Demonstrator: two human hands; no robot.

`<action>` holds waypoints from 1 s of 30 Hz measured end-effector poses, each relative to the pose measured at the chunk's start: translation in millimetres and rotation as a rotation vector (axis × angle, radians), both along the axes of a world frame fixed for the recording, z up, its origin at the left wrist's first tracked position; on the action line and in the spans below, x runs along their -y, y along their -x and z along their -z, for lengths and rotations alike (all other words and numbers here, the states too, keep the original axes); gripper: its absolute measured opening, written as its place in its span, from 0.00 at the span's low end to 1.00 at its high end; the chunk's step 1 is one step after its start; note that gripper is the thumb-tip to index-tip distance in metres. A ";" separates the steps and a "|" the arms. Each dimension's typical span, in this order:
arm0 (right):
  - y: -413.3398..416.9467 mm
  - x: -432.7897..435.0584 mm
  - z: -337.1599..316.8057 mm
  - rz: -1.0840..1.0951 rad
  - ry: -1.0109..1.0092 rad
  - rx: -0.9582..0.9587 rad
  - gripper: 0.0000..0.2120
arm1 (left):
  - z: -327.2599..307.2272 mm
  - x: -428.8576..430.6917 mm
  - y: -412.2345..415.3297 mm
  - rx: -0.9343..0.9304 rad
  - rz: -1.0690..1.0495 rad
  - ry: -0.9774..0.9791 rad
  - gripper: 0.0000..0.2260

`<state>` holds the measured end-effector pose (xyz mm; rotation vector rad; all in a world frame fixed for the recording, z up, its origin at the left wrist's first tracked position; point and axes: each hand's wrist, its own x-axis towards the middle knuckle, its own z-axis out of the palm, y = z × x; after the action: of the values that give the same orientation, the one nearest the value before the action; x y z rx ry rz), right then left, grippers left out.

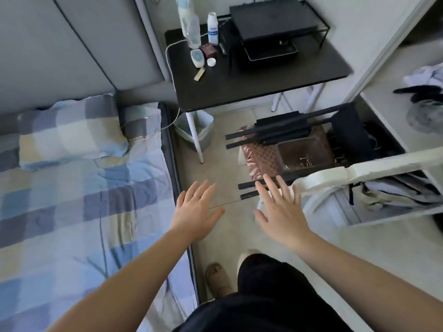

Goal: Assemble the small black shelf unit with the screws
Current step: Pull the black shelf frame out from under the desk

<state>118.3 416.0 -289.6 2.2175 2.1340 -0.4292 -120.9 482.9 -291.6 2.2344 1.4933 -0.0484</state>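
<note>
Black shelf parts [282, 130] lie stacked on a patterned cushion [255, 160] on the floor [223, 168], right of centre, beyond the hands and nearer than the table [251, 77]. Both hands are empty: the left hand [195, 212] and the right hand [280, 212] hover palm-down with fingers straight and spread, gripping nothing. The right fingers overlap the near bars [249, 185] in view; contact cannot be confirmed. Judged step: reach for the parts. Take the near bars first, gripping at mid-length so that the stack behind is not disturbed, and keep the screws [303, 161] level in their clear pack. Count: two hands; four bar ends visible, two on the near bars and two on the far bars [235, 144]; stacked panels cannot be counted; screws are too small to count.
</note>
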 end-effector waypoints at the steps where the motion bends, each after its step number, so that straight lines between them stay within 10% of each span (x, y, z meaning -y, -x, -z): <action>1: 0.9 -9.9 3.4 0.007 0.003 0.005 0.33 | 2.7 -15.8 -2.6 -0.008 0.018 0.011 0.31; 30: 3.7 -190.9 158.0 1.087 0.417 -0.369 0.32 | 145.8 -366.9 -197.6 -0.298 0.558 0.310 0.35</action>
<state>114.6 606.9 -447.6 2.9178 0.5606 -1.2212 76.7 849.8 -437.4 2.3720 0.8629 -0.7577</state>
